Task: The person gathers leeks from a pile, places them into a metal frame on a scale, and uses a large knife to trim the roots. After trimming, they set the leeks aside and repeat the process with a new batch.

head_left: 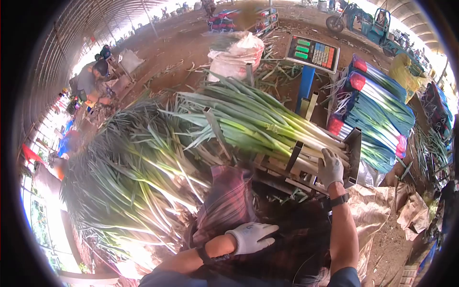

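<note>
A bundle of long green onions (282, 122) lies in a metal rack (353, 153), leaves to the left and white root ends against the rack's right end plate. My right hand (331, 168), in a whitish glove, rests on the white ends near that plate, fingers stretched forward; its thumb side is partly hidden. Over my dark lap my left hand (252, 237), gloved too, hangs with fingers apart and nothing in them. Left of the rack spreads a large heap of loose green onions (138, 177), close to my checked clothing (224, 198).
Behind the rack a weighing scale display (313, 52) stands on a blue post (306, 83). Packed onion bundles (375, 112) are stacked at the right. A pale sack (236, 57) stands beyond. Another person (91, 81) works at far left; a three-wheeler (366, 24) is parked at the back.
</note>
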`<state>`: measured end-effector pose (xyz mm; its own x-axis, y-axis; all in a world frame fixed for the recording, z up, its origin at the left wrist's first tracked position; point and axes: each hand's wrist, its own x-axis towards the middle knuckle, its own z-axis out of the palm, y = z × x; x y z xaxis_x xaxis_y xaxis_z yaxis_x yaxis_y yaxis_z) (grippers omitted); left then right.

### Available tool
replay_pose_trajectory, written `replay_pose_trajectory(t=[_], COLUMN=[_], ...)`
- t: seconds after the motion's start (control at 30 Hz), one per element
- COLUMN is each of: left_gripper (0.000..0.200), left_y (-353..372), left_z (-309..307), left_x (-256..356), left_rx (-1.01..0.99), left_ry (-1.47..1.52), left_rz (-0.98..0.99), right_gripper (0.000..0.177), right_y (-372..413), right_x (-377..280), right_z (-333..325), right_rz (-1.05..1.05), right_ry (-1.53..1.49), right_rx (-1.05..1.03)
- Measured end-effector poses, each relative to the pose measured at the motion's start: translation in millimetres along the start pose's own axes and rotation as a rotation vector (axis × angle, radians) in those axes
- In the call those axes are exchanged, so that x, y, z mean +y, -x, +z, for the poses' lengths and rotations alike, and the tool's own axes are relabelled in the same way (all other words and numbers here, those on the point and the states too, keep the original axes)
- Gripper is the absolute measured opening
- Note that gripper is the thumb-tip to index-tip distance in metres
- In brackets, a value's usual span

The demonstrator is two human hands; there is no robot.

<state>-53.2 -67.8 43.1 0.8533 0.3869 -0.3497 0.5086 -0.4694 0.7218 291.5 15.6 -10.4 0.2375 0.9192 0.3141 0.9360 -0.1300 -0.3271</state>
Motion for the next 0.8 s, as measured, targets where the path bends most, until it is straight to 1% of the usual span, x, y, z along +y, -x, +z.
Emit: replay_pose_trajectory(t=[0.03,0.07,0.1,0.17,0.2,0.23,0.27,0.3,0.33,0.37,0.43,0.47,0.5,0.57,0.6,0.7,0.73,0.77,0.8], left_gripper=[0.057,0.054,0.053,0.05,0.046,0.046,0.047,0.044,0.044,0.046,0.051,0.052,0.052,0.059,0.063,0.076,0.078,0.08,0.082], left_y=[3,6,8,10,9,11,7,-7,-12,-20,-44,-48,-50,-58,-63,-75,-81,-91,-104], left_z=[6,12,12,-1,-5,-25,-44,-45,-76,-103,-143,-162,-174,-188,-190,-191,-190,-188,-185], left_x=[1,2,2,6,2,9,3,-19,-32,-58,-117,-125,-133,-165,-181,-189,-209,-244,-262], left_rx=[0.002,0.055,0.099,0.178,0.313,0.323,0.411,0.645,0.691,0.719,0.962,1.076,1.19,1.189,1.186,1.279,1.284,1.283,1.276], left_ry=[0.036,0.041,0.067,0.115,0.154,0.227,0.27,0.434,0.48,0.631,0.839,0.952,1.066,1.17,1.221,1.178,1.13,1.083,1.038], left_rz=[0.015,0.056,0.081,0.137,0.196,0.055,0.052,0.1,0.084,-0.076,-0.335,-0.387,-0.446,-0.497,-0.525,-0.483,-0.472,-0.461,-0.446], right_gripper=[0.041,0.04,0.039,0.038,0.038,0.037,0.037,0.036,0.035,0.036,0.037,0.042,0.044,0.048,0.054,0.059,0.065,0.067,0.07], right_y=[3,7,14,31,37,43,51,58,67,75,86,89,92,94,95,103,104,106,109], right_x=[-2,-9,-7,-3,-3,-5,-7,-8,-9,-6,-3,-11,-6,18,31,57,72,87,104], right_z=[-2,-7,-5,-4,-7,-12,-16,-19,-20,-19,-13,-20,-17,-10,-6,-9,-1,7,14], right_rz=[0.007,0.068,0.084,0.125,0.195,0.213,0.233,0.25,0.244,0.265,0.299,0.364,0.404,0.483,0.595,0.753,0.79,0.798,0.811], right_ry=[0.002,-0.021,-0.029,-0.045,-0.028,-0.033,-0.038,-0.043,-0.028,-0.003,0.046,0.092,0.12,0.175,0.184,0.24,0.262,0.227,0.193], right_rx=[-0.009,-0.071,-0.097,-0.146,-0.243,-0.303,-0.366,-0.431,-0.423,-0.462,-0.542,-0.561,-0.569,-0.583,-0.567,-0.466,-0.47,-0.467,-0.461])
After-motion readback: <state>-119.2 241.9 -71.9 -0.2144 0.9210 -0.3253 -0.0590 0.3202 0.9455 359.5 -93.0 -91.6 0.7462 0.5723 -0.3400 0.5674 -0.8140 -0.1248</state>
